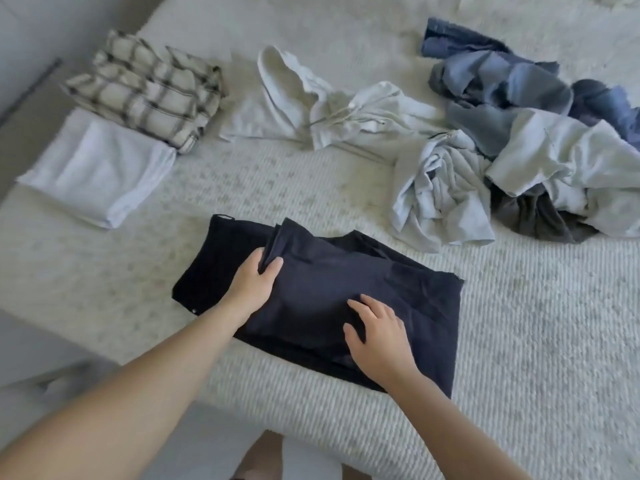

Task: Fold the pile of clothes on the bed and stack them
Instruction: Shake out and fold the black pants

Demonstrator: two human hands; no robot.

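I see a dark garment (322,292) low in the middle of the frame, on a white bumpy bed (519,341). My left hand (254,282) pinches a fold of it. My right hand (379,337) lies flat on it, fingers spread. Folded clothes (121,126) sit upper left, a messy pile (519,143) upper right.

The person is working with both forearms bare; no sleeve is showing on either arm up to the frame edge. The left hand (254,284) and the right hand (379,336) are wearing no gloves, and no rings, watch or bracelet are showing on the visible fingers and wrists. Fingernails are appearing short and unpainted. At the bottom edge, a bare leg (263,457) is showing between pale fabric panels; what that fabric is cannot be told.
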